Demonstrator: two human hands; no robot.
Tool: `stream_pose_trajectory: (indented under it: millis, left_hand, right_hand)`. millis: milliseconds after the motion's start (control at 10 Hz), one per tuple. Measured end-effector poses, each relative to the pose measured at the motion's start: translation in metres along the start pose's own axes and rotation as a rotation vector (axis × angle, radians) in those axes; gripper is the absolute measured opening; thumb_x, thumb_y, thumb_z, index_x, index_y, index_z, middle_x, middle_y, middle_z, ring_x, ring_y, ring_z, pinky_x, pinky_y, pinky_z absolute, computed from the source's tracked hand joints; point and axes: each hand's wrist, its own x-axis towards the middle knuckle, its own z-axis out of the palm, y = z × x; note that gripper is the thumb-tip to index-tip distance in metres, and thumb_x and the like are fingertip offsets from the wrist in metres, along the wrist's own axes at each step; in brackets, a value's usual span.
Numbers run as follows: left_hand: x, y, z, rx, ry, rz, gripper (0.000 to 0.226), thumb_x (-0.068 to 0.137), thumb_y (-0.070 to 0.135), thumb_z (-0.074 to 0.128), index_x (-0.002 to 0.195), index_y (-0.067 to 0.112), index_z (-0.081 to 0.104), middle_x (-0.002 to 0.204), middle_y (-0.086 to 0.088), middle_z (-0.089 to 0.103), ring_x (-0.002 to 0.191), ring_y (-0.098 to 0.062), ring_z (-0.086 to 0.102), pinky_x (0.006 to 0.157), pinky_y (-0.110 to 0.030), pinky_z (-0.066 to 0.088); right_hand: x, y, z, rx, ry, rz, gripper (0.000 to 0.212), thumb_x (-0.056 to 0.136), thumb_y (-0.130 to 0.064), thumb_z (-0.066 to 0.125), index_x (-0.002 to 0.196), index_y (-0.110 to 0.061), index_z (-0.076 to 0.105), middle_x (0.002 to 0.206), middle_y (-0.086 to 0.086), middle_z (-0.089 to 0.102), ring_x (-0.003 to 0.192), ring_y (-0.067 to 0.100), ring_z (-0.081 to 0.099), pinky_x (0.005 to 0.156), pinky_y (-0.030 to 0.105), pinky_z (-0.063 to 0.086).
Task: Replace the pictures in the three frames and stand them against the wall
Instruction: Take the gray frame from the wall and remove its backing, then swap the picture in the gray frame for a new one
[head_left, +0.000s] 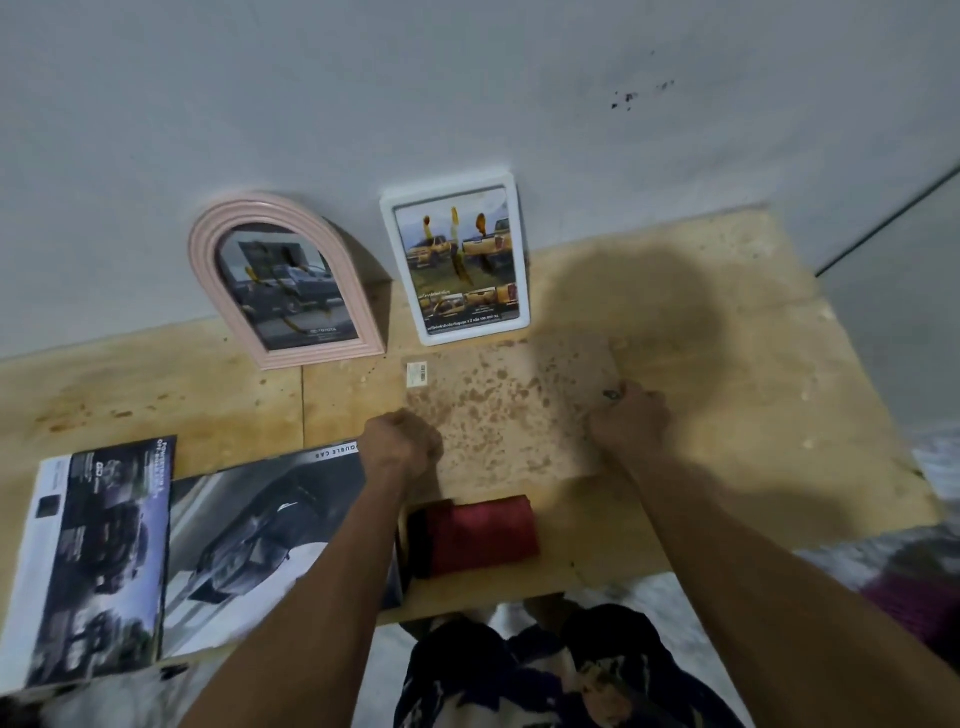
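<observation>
A third frame (511, 410) lies face down on the wooden table (737, 374), showing its spotted brown backing and a small barcode sticker (416, 373). My left hand (400, 441) grips its left edge with curled fingers. My right hand (628, 421) is curled on its right edge, next to a small metal tab. A pink arched frame (208, 249) and a white rectangular frame (521, 260) lean upright against the wall behind it, each holding a picture of pickup trucks.
Two car brochures lie at the table's left front: a tall one (98, 556) and a wide one (260, 535) partly under my left forearm. A red rolled thing (478, 532) lies by the near edge. The grey wall (467, 104) runs along the back.
</observation>
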Motion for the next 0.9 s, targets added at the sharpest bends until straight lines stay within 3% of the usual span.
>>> stream_pose_trajectory:
  millis: [100, 200, 300, 400, 500, 600, 700, 800, 900]
  left_hand:
    - [0.009, -0.001, 0.007, -0.123, 0.034, -0.053, 0.017, 0.081, 0.006, 0.073, 0.080, 0.021, 0.064, 0.074, 0.008, 0.067, 0.073, -0.011, 0.057, 0.055, -0.016, 0.040]
    - [0.011, 0.004, 0.010, -0.155, 0.057, -0.023, 0.014, 0.094, 0.011, 0.065, 0.101, 0.021, 0.058, 0.073, 0.007, 0.069, 0.065, -0.002, 0.061, 0.047, -0.011, 0.040]
    - [0.005, 0.005, 0.011, -0.033, 0.024, 0.034, 0.012, 0.100, -0.007, 0.046, 0.101, 0.004, 0.051, 0.058, 0.001, 0.055, 0.036, 0.004, 0.052, 0.037, -0.007, 0.038]
    - [0.003, 0.003, 0.021, 0.041, 0.065, 0.069, 0.029, 0.093, -0.010, 0.051, 0.079, 0.014, 0.057, 0.066, 0.007, 0.047, 0.057, -0.007, 0.047, 0.040, -0.008, 0.036]
    - [-0.003, 0.006, 0.022, 0.108, 0.036, 0.053, 0.023, 0.099, -0.010, 0.043, 0.108, 0.003, 0.059, 0.058, 0.006, 0.049, 0.062, -0.007, 0.054, 0.040, -0.005, 0.035]
    - [-0.001, 0.003, 0.022, 0.172, 0.086, 0.130, 0.031, 0.101, -0.003, 0.044, 0.129, -0.014, 0.054, 0.077, -0.003, 0.050, 0.047, 0.005, 0.053, 0.045, -0.003, 0.036]
    - [0.002, -0.005, 0.014, 0.187, 0.080, 0.155, 0.031, 0.098, 0.005, 0.056, 0.125, -0.009, 0.060, 0.096, -0.008, 0.055, 0.061, -0.001, 0.054, 0.054, -0.005, 0.038]
    - [-0.006, -0.010, 0.001, 0.177, 0.095, 0.158, 0.041, 0.082, 0.023, 0.077, 0.119, 0.008, 0.066, 0.107, -0.009, 0.068, 0.086, -0.013, 0.054, 0.077, -0.024, 0.044]
    - [-0.014, -0.017, -0.023, 0.123, 0.103, 0.176, 0.044, 0.083, 0.021, 0.075, 0.125, 0.009, 0.065, 0.107, -0.005, 0.069, 0.090, -0.012, 0.055, 0.074, -0.017, 0.044]
  right_hand:
    - [0.003, -0.003, 0.001, -0.024, 0.013, -0.056, 0.037, 0.091, -0.019, 0.052, 0.127, -0.010, 0.051, 0.133, 0.020, 0.042, 0.124, 0.039, 0.039, 0.103, 0.040, 0.033]
    - [0.002, -0.004, 0.003, -0.130, 0.030, -0.127, 0.033, 0.094, -0.014, 0.046, 0.125, -0.001, 0.052, 0.132, 0.022, 0.045, 0.122, 0.041, 0.039, 0.107, 0.043, 0.030]
    - [0.001, -0.002, 0.008, -0.146, 0.018, -0.126, 0.038, 0.093, -0.016, 0.046, 0.128, -0.003, 0.047, 0.132, 0.024, 0.041, 0.122, 0.041, 0.036, 0.107, 0.043, 0.027]
    - [0.001, -0.003, 0.015, -0.147, -0.016, -0.080, 0.044, 0.091, -0.020, 0.046, 0.133, -0.007, 0.041, 0.136, 0.021, 0.035, 0.125, 0.040, 0.031, 0.105, 0.045, 0.028]
    - [-0.004, -0.007, 0.022, -0.221, -0.012, -0.071, 0.050, 0.086, -0.018, 0.050, 0.133, -0.006, 0.037, 0.136, 0.017, 0.032, 0.126, 0.038, 0.029, 0.104, 0.046, 0.030]
    - [-0.010, -0.008, 0.028, -0.249, 0.001, -0.049, 0.056, 0.082, -0.019, 0.053, 0.134, -0.008, 0.034, 0.137, 0.011, 0.028, 0.126, 0.035, 0.026, 0.101, 0.049, 0.034]
    - [-0.014, -0.010, 0.034, -0.300, 0.034, -0.082, 0.058, 0.080, -0.020, 0.055, 0.134, -0.010, 0.035, 0.138, 0.010, 0.027, 0.127, 0.034, 0.024, 0.103, 0.051, 0.032]
    - [-0.021, -0.020, 0.043, -0.268, 0.035, -0.136, 0.054, 0.081, -0.017, 0.056, 0.132, -0.014, 0.040, 0.144, 0.011, 0.026, 0.133, 0.034, 0.021, 0.107, 0.049, 0.028]
    - [-0.038, -0.036, 0.060, -0.238, -0.006, -0.243, 0.054, 0.087, -0.017, 0.053, 0.139, -0.014, 0.038, 0.148, 0.013, 0.027, 0.135, 0.035, 0.024, 0.108, 0.048, 0.030]
